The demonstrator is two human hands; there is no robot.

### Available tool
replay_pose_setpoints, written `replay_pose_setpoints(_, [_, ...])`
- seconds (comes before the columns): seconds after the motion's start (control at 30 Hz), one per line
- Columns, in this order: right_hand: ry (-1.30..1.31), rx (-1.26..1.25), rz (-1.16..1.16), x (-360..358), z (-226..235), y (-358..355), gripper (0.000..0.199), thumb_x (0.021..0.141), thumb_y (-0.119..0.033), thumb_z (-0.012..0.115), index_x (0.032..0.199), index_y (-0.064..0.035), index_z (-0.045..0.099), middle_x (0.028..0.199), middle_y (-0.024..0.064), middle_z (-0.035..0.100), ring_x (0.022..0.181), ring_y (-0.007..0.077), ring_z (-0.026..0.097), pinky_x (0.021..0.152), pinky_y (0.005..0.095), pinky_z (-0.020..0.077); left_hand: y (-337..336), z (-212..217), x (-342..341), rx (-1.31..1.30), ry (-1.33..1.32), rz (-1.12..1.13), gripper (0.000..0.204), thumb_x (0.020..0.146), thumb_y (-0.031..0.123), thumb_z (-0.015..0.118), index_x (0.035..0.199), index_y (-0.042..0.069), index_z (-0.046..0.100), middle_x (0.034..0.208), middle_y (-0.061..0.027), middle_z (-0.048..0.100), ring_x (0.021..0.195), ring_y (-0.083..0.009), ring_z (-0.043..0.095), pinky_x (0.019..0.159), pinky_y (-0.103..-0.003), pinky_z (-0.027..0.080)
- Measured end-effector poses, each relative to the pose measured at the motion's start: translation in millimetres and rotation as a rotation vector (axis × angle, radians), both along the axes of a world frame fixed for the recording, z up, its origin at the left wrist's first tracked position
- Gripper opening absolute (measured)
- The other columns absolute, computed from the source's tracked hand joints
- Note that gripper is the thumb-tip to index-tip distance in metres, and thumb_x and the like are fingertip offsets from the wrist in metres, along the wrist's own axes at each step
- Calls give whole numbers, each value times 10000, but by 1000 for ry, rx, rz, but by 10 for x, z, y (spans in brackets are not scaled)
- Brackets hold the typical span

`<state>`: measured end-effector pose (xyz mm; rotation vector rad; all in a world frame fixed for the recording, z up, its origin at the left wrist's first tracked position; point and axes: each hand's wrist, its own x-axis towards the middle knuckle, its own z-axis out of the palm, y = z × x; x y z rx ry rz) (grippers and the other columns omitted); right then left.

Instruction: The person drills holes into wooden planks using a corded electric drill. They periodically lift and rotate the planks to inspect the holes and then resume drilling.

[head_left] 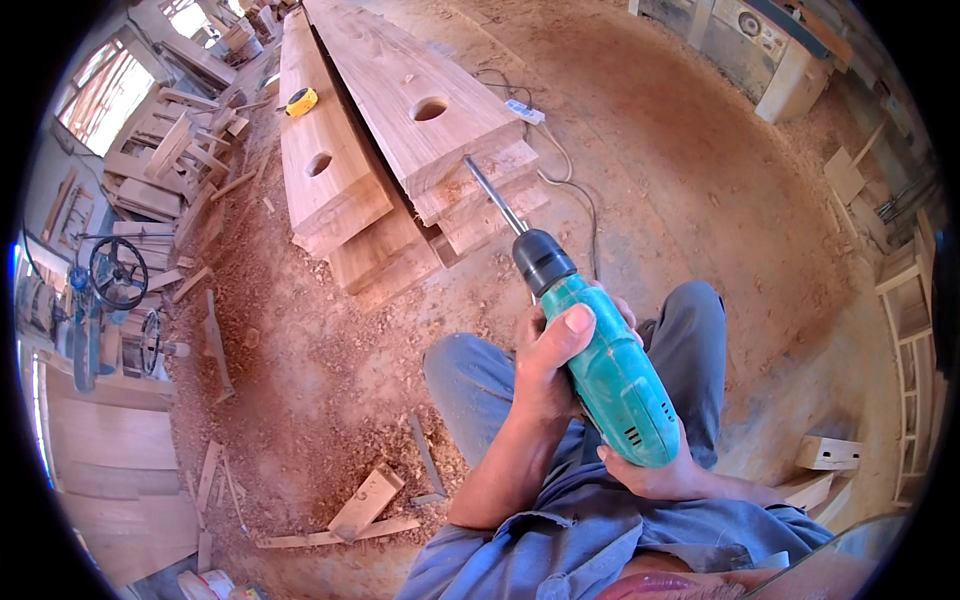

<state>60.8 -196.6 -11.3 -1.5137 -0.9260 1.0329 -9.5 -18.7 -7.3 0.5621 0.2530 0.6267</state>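
Observation:
A green power drill with a black chuck and a long metal bit is held between both my hands, slanting up and away to the left. My left hand wraps round its front body, thumb on top. Beneath the rear end, my right hand grips it; most of those fingers are hidden by the casing. The bit's tip overlaps the end of a thick wooden plank with a round hole; I cannot tell whether they touch. Left of it lies a second holed plank.
A yellow tape measure rests on the left plank. A white power strip and cord lie right of the stack. Wood offcuts and shavings litter the floor. A machine with a black handwheel stands at left, a workbench at far right.

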Motion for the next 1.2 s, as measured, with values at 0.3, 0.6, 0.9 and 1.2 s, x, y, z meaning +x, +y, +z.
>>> replay_pose_setpoints(0.3, [-129, 68, 63, -11, -167, 73, 213, 853, -31, 774, 1033, -30, 661, 891, 45, 708, 799, 148, 690, 698, 312, 540, 67, -62, -45, 73, 41, 11, 583, 834, 435, 763, 1171, -1, 574, 1002, -223, 668, 814, -339, 710, 673, -461, 613])
replay_pose_setpoints(0.6, [-106, 57, 68, -27, -319, 87, 205, 860, -45, 773, 1029, -30, 658, 864, 48, 684, 750, 157, 648, 686, 332, 528, 72, 12, -75, 68, 116, 39, 535, 831, 415, 794, 1036, -56, 645, 942, -188, 692, 779, -258, 711, 681, -386, 614])
replay_pose_setpoints(0.9, [-76, 69, 47, -75, -247, 143, 201, 864, -27, 766, 1032, -38, 656, 885, 34, 671, 777, 150, 638, 707, 331, 526, 82, 80, -89, 105, 175, 89, 521, 847, 398, 771, 1025, -76, 647, 945, -198, 703, 774, -259, 719, 681, -384, 620])
replay_pose_setpoints(1.2, [-76, 89, 37, -116, -285, 149, 196, 858, -24, 774, 1017, -34, 661, 888, 49, 678, 796, 170, 652, 719, 344, 533, 111, 83, -108, 94, 177, 85, 518, 852, 391, 772, 1032, -79, 648, 928, -196, 707, 759, -259, 720, 679, -385, 624])
